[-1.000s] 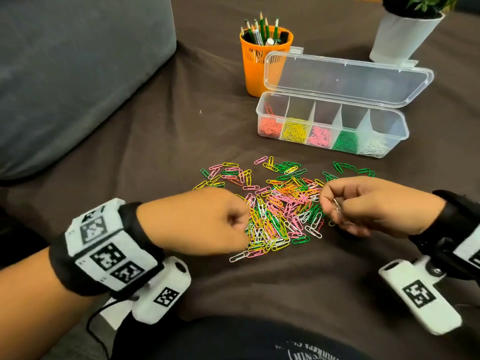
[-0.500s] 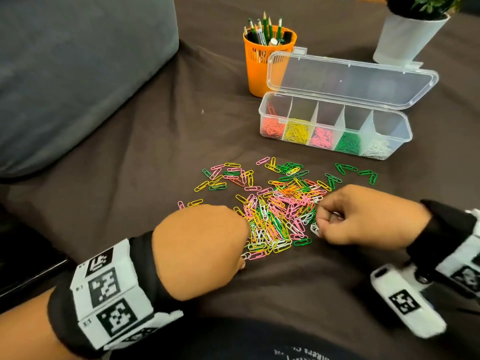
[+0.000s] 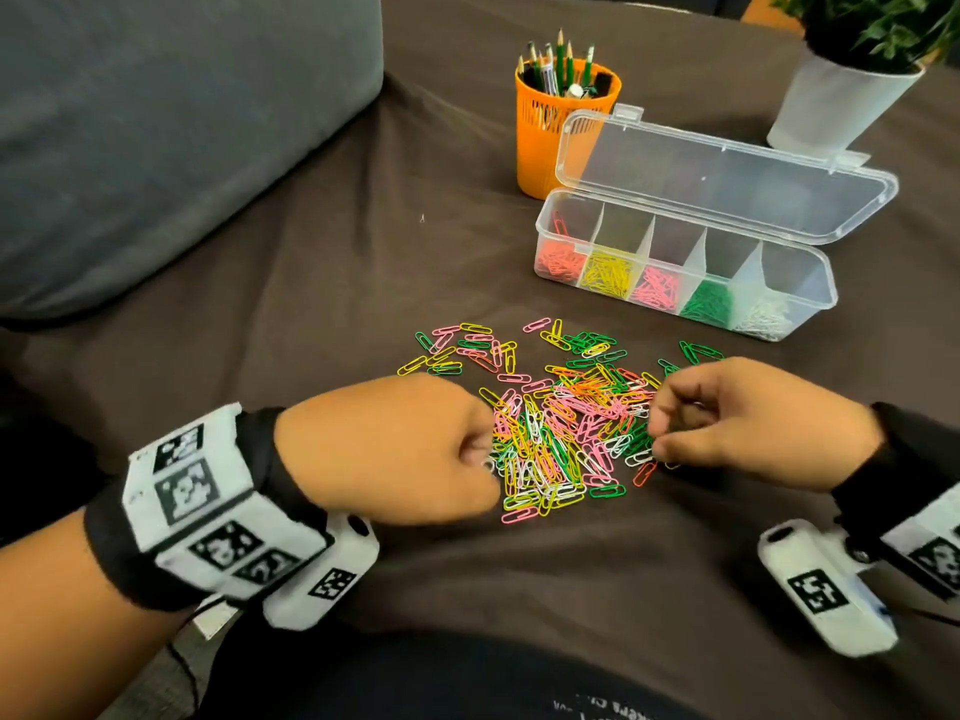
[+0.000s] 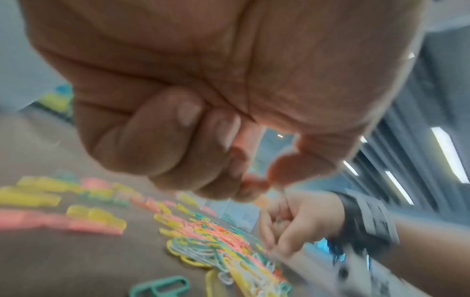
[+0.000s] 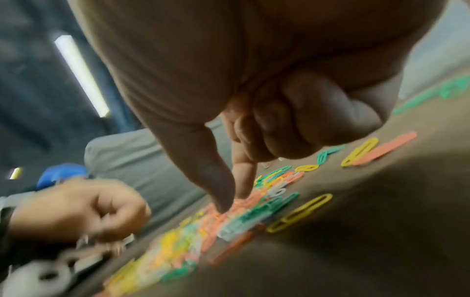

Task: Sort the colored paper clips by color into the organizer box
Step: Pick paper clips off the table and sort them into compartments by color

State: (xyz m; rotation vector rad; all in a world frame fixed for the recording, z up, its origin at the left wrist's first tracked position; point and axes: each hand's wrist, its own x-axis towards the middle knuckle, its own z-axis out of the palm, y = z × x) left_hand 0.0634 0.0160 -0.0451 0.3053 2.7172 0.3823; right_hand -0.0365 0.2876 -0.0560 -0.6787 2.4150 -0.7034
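Note:
A loose pile of colored paper clips [image 3: 561,423] lies on the dark cloth. Behind it stands the clear organizer box [image 3: 810,283] with its lid open; its compartments hold red, yellow, pink, green and white clips. My left hand [image 3: 483,454] is a fist at the pile's left edge. In the left wrist view its thumb and forefinger [image 4: 267,180] nearly meet and I see nothing between them. My right hand [image 3: 657,433] is at the pile's right edge, thumb and forefinger [image 5: 234,201] down on the clips, with whitish clips glinting inside its curled fingers.
An orange pencil cup [image 3: 561,132] stands just behind the box's left end. A white plant pot [image 3: 836,106] is at the back right. A grey cushion [image 3: 171,122] fills the left side. Stray clips [image 3: 696,350] lie between pile and box.
My right hand has come down from just above the pile onto its right edge. My left hand drew back toward me, then returned to the pile's left edge.

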